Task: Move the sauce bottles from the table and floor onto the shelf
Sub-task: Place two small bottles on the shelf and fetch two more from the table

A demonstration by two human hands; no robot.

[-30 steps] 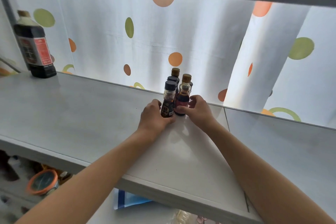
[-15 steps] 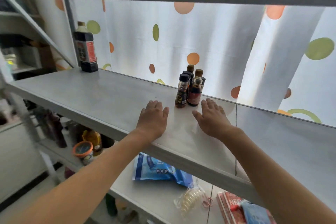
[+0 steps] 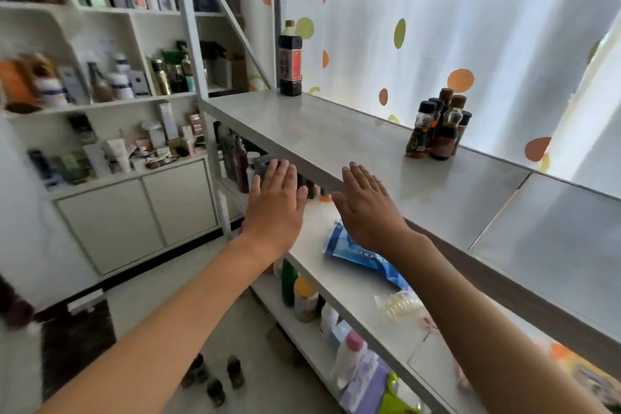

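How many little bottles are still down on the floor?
3 small dark bottles show on the floor: one on the left, one on the right, one nearest the camera. They are blurry, and more may be hidden behind the left arm.

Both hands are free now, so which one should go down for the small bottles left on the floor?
Probably the left hand. It is open, off the shelf edge, and hangs on the same side as the floor bottles, down to the left. The right hand, also open, is over the shelf front, farther from them.
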